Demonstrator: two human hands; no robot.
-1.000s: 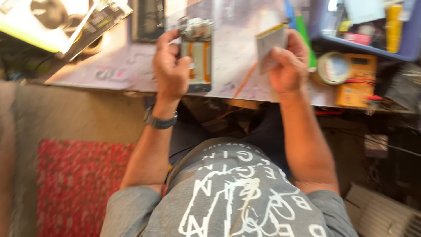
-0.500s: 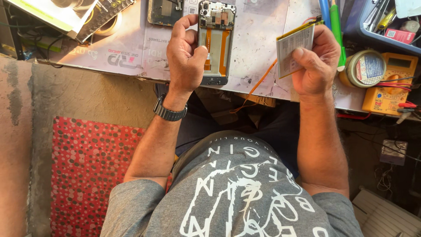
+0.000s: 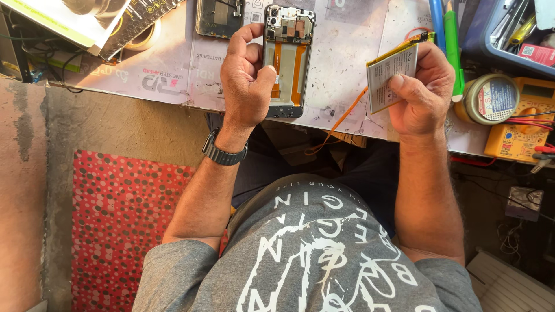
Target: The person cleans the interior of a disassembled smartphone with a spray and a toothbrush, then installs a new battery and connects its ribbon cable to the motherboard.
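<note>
Above the workbench edge: two hands, an opened phone and its battery.
The left hand (image 3: pixel 247 86) grips the opened phone (image 3: pixel 287 60), back cover off, thumb on its orange ribbon; the right hand (image 3: pixel 421 92) pinches a flat grey battery (image 3: pixel 388 75) well apart. A yellow multimeter (image 3: pixel 520 124) and green pen (image 3: pixel 452 46) lie just beyond.

An opened phone (image 3: pixel 287 60) is held at twelve o'clock in the left hand (image 3: pixel 247 86), a flat battery (image 3: pixel 392 70) at two o'clock in the right hand (image 3: pixel 421 92).

One head-worn camera looks steeply down (near, from just above the chest) onto the cluttered grey worktable (image 3: pixel 173 86).
</note>
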